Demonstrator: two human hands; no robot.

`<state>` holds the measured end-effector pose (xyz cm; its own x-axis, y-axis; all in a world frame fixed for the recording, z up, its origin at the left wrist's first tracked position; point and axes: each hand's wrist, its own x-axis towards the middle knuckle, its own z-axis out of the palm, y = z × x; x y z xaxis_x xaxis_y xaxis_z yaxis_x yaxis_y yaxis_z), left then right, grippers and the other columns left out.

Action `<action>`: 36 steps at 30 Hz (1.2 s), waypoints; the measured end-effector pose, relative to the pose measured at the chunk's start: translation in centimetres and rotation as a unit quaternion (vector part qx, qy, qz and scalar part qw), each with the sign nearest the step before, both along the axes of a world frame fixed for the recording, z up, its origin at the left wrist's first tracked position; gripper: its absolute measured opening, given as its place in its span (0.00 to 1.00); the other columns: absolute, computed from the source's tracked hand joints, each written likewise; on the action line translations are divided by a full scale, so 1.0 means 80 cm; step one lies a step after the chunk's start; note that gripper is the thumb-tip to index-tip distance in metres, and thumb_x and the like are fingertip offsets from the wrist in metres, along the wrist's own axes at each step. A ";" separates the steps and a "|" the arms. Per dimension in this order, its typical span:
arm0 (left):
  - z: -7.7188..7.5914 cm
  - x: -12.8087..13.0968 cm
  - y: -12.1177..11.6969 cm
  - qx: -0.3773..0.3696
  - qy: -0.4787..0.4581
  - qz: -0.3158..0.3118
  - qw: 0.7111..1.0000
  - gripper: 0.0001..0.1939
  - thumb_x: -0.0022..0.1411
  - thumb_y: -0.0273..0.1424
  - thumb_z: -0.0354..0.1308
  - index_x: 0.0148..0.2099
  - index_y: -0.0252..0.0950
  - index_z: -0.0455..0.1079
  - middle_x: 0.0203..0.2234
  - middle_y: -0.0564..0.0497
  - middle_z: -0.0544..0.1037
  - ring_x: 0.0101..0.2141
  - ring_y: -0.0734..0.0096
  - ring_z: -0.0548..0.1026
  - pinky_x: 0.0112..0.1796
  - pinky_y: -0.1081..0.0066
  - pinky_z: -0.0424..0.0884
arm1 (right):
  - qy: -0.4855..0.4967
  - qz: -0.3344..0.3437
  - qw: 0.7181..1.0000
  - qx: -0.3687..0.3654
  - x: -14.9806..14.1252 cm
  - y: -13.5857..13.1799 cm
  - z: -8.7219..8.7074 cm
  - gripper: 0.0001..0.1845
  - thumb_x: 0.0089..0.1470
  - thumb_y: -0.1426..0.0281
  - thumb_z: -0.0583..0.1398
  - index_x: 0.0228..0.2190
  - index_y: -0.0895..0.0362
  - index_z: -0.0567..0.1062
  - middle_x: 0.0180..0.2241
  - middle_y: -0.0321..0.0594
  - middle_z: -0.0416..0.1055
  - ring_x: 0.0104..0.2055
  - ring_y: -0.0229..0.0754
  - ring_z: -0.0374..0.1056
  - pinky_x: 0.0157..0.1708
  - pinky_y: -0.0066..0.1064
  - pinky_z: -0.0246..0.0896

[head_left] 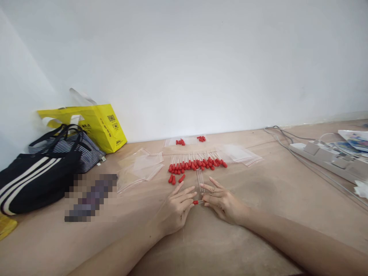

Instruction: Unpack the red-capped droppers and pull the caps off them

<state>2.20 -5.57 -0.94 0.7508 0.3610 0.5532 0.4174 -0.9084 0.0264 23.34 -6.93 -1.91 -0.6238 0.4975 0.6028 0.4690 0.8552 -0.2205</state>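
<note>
Between the fingertips of my left hand (179, 207) is a red rubber bulb (196, 202). My right hand (224, 203) pinches a thin clear glass dropper tube (200, 202), whose end meets the bulb. Several bare dropper tubes (199, 177) lie just beyond my fingers, partly covered by the right hand. Three loose red bulbs (173, 180) rest ahead of my left hand. Farther back, a row of droppers (198, 164) with red bulbs lies side by side, bulbs towards me and tubes pointing to the wall.
Clear zip bags lie left (143, 166) and right (240, 154) of the row. Bagged droppers (188, 141) are by the wall. At left stand a yellow bag (112, 130) and a black striped bag (43, 176). A power strip (327, 159) with cables is at right.
</note>
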 end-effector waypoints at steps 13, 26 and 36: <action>-0.003 -0.007 0.003 0.008 -0.015 0.013 1.000 0.10 0.58 0.21 0.47 0.39 0.33 0.66 0.40 0.45 0.75 0.47 0.64 0.68 0.50 0.54 0.60 | 0.025 -0.008 1.000 -0.002 0.004 0.002 -0.005 0.09 0.54 0.76 0.50 0.33 0.57 0.69 0.35 0.39 0.73 0.54 0.41 0.56 0.56 0.45 0.43; 0.006 -0.015 0.015 0.014 -0.056 0.200 0.978 0.10 0.58 0.33 0.50 0.41 0.36 0.65 0.26 0.51 0.70 0.31 0.69 0.69 0.34 0.67 0.63 | 0.057 -0.276 0.959 -0.014 0.010 0.022 -0.020 0.21 0.52 0.76 0.46 0.48 0.59 0.64 0.24 0.39 0.61 0.25 0.39 0.60 0.26 0.29 0.59; 0.010 0.022 0.059 0.018 -0.019 0.316 0.948 0.07 0.52 0.32 0.56 0.28 0.37 0.62 0.25 0.53 0.73 0.30 0.65 0.67 0.35 0.62 0.54 | 0.068 -0.277 0.956 -0.070 -0.001 0.056 -0.022 0.09 0.49 0.79 0.47 0.30 0.59 0.65 0.30 0.42 0.62 0.32 0.41 0.62 0.34 0.33 0.60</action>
